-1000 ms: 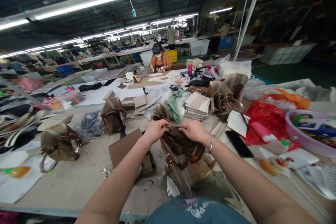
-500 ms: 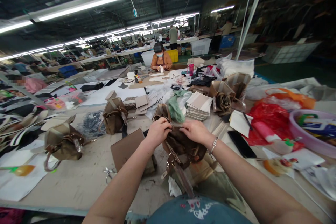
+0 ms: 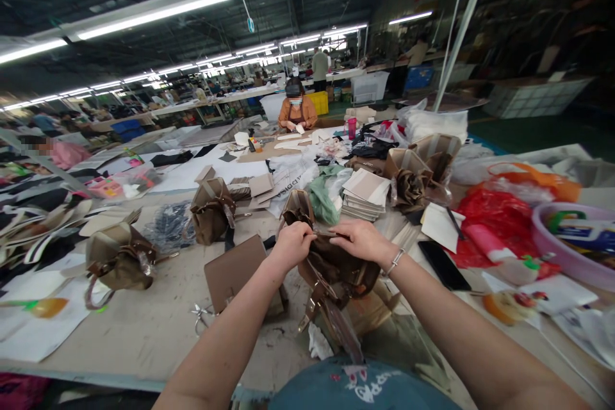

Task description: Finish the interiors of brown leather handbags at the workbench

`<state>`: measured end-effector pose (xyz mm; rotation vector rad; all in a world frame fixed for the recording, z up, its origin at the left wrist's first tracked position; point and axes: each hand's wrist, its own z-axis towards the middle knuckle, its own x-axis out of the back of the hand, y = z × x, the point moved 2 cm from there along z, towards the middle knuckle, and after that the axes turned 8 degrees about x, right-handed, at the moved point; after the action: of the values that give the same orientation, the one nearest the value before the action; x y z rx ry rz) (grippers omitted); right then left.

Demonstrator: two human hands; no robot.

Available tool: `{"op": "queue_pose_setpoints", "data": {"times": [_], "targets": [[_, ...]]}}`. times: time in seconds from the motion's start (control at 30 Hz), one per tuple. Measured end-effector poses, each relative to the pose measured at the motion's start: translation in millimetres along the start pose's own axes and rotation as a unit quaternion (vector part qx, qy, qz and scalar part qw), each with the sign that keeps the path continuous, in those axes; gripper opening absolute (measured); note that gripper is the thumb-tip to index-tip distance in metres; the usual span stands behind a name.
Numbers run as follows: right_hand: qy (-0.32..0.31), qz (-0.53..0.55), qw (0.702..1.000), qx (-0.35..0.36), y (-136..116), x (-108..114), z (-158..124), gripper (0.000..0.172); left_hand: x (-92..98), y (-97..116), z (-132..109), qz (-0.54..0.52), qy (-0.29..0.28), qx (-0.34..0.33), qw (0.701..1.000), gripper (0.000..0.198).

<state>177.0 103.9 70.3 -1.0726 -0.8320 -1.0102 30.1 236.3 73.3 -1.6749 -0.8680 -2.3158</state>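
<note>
A brown bag with straps and metal buckles lies in front of me, its opening toward the far side. My left hand pinches the bag's upper edge at the left. On the right, my right hand grips the same edge between thumb and fingers, a short gap from the left one. Straps hang from the bag toward my body. A flat brown panel rests left of the bag, with metal scissors beside it.
More brown bags stand on the table. A stack of boards lies beyond my hands. To the right are a phone, a red plastic bag and a purple basin. A person sits opposite.
My left hand has turned slightly and sits a little lower on the bag's edge. My right hand's fingers have shifted slightly. The whole view has moved a little.
</note>
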Motion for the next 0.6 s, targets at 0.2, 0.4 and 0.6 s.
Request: {"op": "queue_pose_setpoints", "data": {"times": [0.2,0.4,0.6], "targets": [[0.012,0.027,0.999,0.014,-4,3,9,0.041,-3.9,-2,2,-0.002,0.003,0.009,1.000,0.010],[0.002,-0.020,1.000,-0.004,-17,-9,32,0.027,-0.4,-4,-2,-0.082,0.012,-0.018,0.996,0.006],[0.026,-0.029,0.999,0.014,-15,-14,35,0.019,-1.1,-19,-15,-0.294,0.036,-0.039,0.954,0.033]]}}
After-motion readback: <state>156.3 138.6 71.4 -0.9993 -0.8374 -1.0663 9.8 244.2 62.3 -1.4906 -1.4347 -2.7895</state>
